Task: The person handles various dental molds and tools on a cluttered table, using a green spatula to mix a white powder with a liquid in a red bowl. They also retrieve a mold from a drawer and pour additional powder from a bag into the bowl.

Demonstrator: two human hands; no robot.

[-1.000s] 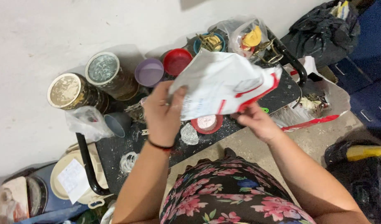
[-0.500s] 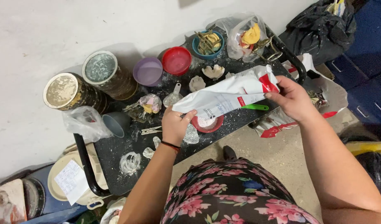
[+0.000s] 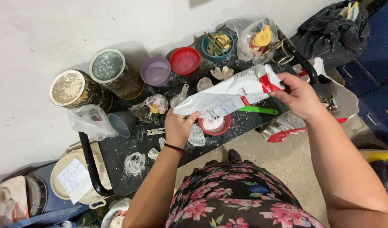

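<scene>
From the head view, the left hand [image 3: 178, 128] is pinching the low corner of a white bag [image 3: 227, 97] above a small red bowl [image 3: 215, 125]; the right hand [image 3: 301, 98] is gripping its raised red-marked end; the bag looks soft, saggy, probably powder-heavy, so both ends seem the places to hold.

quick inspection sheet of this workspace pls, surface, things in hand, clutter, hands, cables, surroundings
surface: black tabletop, speckled with white powder and splashes.
job's things: white and red bag held tilted over a small red bowl with pale contents.
clutter: two paint-crusted cans, purple cup, red cup, blue bowl, grey cup, green tool, clear plastic bags, white shell-like casts.
hands: left hand grips the bag's lower end; right hand grips its upper end.
cables: nothing seen.
surroundings: white wall, black rubbish bag, beige floor.
</scene>
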